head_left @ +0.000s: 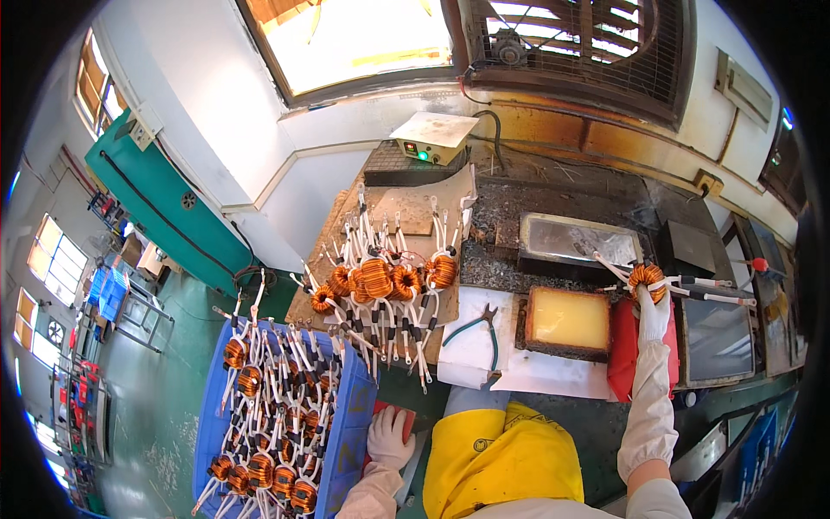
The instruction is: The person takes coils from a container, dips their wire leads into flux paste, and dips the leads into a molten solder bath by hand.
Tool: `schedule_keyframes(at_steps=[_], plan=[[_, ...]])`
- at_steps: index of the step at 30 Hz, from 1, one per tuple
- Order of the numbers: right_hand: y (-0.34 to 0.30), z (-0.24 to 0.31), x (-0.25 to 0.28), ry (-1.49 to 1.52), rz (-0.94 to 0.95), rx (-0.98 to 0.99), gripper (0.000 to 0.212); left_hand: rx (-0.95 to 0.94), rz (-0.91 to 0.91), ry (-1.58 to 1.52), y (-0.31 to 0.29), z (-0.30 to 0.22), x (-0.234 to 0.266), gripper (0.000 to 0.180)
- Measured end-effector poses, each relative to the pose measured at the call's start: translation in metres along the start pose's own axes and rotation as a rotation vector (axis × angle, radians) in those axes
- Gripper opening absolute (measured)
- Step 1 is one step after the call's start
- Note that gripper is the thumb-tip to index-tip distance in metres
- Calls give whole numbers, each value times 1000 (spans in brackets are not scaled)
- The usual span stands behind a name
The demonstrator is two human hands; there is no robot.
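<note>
My right hand (pixel 654 318), in a white glove, is closed round a copper-wound toroidal coil (pixel 647 277) with white leads and black sleeves. The coil is above the right of the bench, over a red cloth-like sheet (pixel 622 350). Some leads point left toward a rectangular metal pot (pixel 529 259); whether they touch it I cannot tell. My left hand (pixel 391 438), gloved too, is low beside the blue crate (pixel 350 415), its fingers curled over a red object (pixel 406 417) whose kind I cannot make out. Many similar coils (pixel 285 480) fill the crate.
Several coils (pixel 373 278) stand grouped on a board at the bench's left. Green-handled cutters (pixel 493 336) lie on white paper (pixel 467 368). A tray of yellowish material (pixel 566 318) sits before the pot. Behind stands a control box (pixel 432 154) with a green light.
</note>
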State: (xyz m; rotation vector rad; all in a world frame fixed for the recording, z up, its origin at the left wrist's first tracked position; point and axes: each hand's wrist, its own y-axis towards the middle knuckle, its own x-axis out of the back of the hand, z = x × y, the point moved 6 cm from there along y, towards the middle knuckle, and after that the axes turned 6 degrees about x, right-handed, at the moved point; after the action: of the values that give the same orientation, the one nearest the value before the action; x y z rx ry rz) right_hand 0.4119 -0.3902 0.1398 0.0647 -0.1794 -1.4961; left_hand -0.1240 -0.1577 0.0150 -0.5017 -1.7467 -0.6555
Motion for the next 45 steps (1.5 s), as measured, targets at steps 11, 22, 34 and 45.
schedule_keyframes(at_steps=[11, 22, 34, 45], plan=[[1, -3, 0, -19, -23, 13, 43, 4, -28, -7, -2, 0, 3, 61], [-4, 4, -6, 30, 35, 16, 41, 34, 9, 28, -1, -2, 0, 63], [-7, 10, -3, 72, 16, 27, 39, -8, -2, 29, -1, -4, -2, 63], [-2, 2, -1, 76, 22, 26, 38, -12, 13, 47, -1, -4, -5, 65]])
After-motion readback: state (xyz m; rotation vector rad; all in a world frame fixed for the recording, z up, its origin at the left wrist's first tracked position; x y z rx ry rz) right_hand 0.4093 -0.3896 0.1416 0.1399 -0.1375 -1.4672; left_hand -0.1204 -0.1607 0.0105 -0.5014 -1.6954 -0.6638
